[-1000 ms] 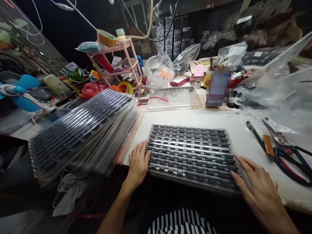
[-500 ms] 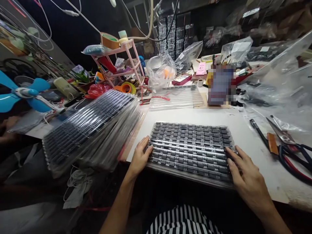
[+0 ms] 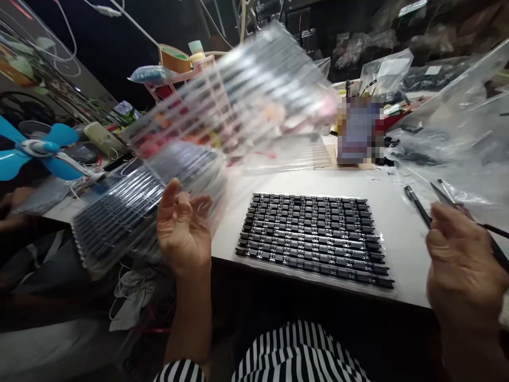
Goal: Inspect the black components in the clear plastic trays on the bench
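Observation:
A clear ridged plastic tray [image 3: 246, 90], blurred by motion, hangs tilted above the stack at the left. My left hand [image 3: 185, 231] is raised with curled fingers at its lower edge, closed on it. On the white table lies another clear tray filled with rows of black parts [image 3: 310, 239], uncovered and touched by neither hand. My right hand [image 3: 463, 260] is closed at the right, over the handles of the scissors [image 3: 443, 193]; what its fingers hold, if anything, is hidden.
Filled trays are stacked [image 3: 119, 212] at the left, beside a blue fan [image 3: 42, 148]. Behind the table are a pink rack [image 3: 207, 66] and plastic bags [image 3: 387, 71]. A black pen-like tool [image 3: 417, 204] lies at the right, and another clear tray [image 3: 294, 154] at the back.
The clear tray has come off the black parts and moved up and left with my left hand. My right hand has let go of the tray edge and moved right.

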Available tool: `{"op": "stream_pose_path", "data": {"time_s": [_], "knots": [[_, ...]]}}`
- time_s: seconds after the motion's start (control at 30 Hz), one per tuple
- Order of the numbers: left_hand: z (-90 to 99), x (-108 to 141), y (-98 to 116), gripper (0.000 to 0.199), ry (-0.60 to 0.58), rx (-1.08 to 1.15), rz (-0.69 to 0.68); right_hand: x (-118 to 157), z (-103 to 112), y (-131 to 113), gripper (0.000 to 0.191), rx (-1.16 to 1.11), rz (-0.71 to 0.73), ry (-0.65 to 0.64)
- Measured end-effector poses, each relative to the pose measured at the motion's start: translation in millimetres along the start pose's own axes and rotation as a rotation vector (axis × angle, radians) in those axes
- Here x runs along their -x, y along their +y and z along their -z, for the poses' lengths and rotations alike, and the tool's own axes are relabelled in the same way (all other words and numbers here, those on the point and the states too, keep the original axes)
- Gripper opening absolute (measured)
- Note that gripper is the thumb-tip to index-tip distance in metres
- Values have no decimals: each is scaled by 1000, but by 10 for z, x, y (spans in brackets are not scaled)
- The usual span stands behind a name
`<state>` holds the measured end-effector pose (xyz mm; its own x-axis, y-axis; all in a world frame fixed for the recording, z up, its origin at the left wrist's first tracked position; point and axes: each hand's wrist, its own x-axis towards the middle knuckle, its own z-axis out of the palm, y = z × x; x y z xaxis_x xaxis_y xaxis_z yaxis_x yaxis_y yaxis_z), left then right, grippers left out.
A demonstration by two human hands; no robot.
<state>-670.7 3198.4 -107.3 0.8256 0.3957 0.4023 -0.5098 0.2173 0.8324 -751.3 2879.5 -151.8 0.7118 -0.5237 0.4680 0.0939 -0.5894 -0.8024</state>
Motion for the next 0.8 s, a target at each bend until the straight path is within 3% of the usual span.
{"op": "stream_pose_path", "data": {"time_s": [0.1,0.2,0.33,0.43,0.57,0.7,0.8], "knots": [[-30,-73,3,41,30,-3,-89,94,-12,317,43,63,-45,-103],[45,-108,0,49,57,-70,-68,177,-3,520,43,150,-57,-148],[168,-144,-22,49,103,-87,89,216,15,566,43,188,-82,-165],[226,-118,-61,46,50,-64,91,225,18,543,42,214,-90,-181],[331,90,-140,40,-175,-200,101,234,20,505,42,252,-95,-181],[492,420,-320,35,-608,-785,140,230,25,460,43,275,-101,-180],[595,599,-493,46,-743,-1104,102,234,28,457,42,295,-128,-181]]}}
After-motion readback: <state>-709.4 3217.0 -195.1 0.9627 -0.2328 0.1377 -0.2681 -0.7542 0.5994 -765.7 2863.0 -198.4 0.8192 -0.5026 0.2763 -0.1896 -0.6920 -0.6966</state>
